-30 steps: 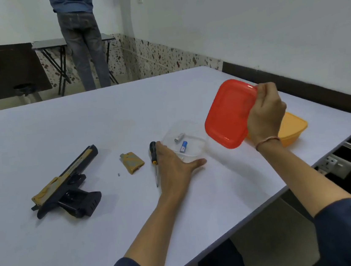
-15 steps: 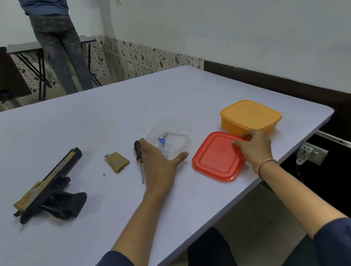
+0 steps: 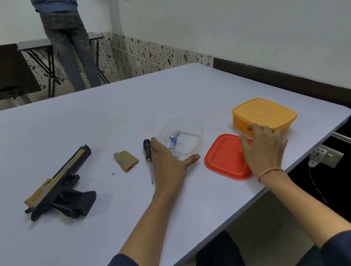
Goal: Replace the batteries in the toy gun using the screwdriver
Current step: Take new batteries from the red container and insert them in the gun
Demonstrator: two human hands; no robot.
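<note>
A black and tan toy gun [image 3: 59, 186] lies on the table at the left. Its tan battery cover [image 3: 126, 160] and a tiny screw [image 3: 113, 174] lie to its right. A black-handled screwdriver [image 3: 148, 156] lies beside my left hand [image 3: 167, 162]. That hand rests flat on the table against a clear open box [image 3: 195, 137] holding two batteries [image 3: 173, 139]. The red lid [image 3: 224, 156] lies flat on the table. My right hand [image 3: 262, 148] hovers over the lid's right edge, fingers relaxed, fingertips at the side of the orange box [image 3: 263, 114].
The white table [image 3: 81, 126] ends close on the right, past the orange box. A wall socket with a cable [image 3: 325, 155] hangs below that edge. A person stands by a folding table [image 3: 33, 45] at the back of the room.
My right hand brought the red lid down from the air, laid it flat on the table, let go and moved toward the orange box. My left hand stayed put.
</note>
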